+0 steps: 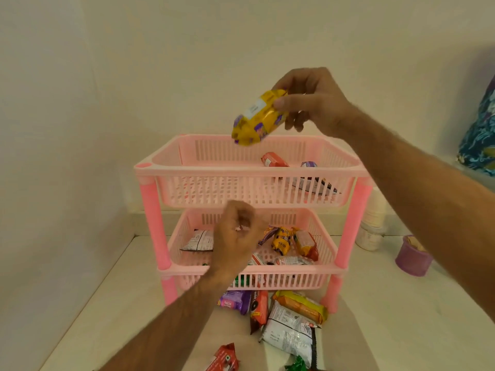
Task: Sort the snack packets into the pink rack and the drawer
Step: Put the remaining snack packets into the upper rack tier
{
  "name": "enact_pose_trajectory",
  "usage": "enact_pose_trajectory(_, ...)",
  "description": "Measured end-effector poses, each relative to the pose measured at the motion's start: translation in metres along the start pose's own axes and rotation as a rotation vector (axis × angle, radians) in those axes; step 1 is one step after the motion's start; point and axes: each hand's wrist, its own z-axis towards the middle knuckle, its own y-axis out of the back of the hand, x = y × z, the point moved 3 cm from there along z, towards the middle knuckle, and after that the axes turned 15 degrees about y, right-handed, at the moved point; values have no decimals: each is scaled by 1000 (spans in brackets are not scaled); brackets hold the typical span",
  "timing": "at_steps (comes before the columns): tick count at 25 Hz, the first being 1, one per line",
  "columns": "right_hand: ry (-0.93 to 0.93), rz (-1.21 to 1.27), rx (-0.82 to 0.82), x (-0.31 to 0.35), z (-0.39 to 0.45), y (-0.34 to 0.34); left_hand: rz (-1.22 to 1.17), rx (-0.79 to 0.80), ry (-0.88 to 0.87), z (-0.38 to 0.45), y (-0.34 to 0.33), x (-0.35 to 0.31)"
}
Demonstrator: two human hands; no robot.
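Head view: right hand (pixel 310 103) pinches yellow packet (pixel 257 117) above pink rack (pixel 150 170); left hand (pixel 235 236) loosely curled (holds nothing).

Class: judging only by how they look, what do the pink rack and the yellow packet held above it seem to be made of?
Pink rack: apparently moulded plastic with a smooth, slightly glossy finish; its slotted basket walls and tubular legs share one uniform pink. Yellow packet, pinched by the right hand: probably a thin printed plastic or foil film, since it looks creased and catches the light.
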Motion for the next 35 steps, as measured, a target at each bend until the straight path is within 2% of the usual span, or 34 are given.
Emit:
enact_pose_trajectory(2,-79,-75,-113,-17,3,11,332,271,18,-9,-11,20)
enact_pose_trajectory(4,-206,-312,-90,-41,3,13,741,580,-28,-21,-26,42)
enact_pose_trajectory(6,-287,-713,100,-66,-1,9,1043,793,-145,-37,-41,61)
enact_pose_trajectory(8,-305,-1028,293,-86,-8,3,1161,951,-248,-54,-55,74)
enact_pose_trajectory(11,-346,-1187,430,-103,-16,1,1318,1048,-324,-74,-69,90)
enact_pose_trajectory(17,-438,-1101,536,-108,-22,1,1411,1025,-267,-89,-71,108)
enact_pose_trajectory(20,-435,-1002,484,-102,-23,3,1415,983,-282,-93,-72,110)
enact_pose_trajectory(24,-366,-791,321,-90,-25,8,1282,937,-247,-95,-69,110)
enact_pose_trajectory(27,-303,-723,274,-79,-27,10,1226,842,-267,-89,-60,107)
enact_pose_trajectory(31,-223,-660,193,-64,-27,12,918,645,-176,-75,-47,76)
enact_pose_trajectory(33,-173,-568,144,-54,-26,11,719,533,-78,-63,-42,47)
enact_pose_trajectory(35,-168,-464,140,-41,-23,9,498,383,-63,-51,-35,18)
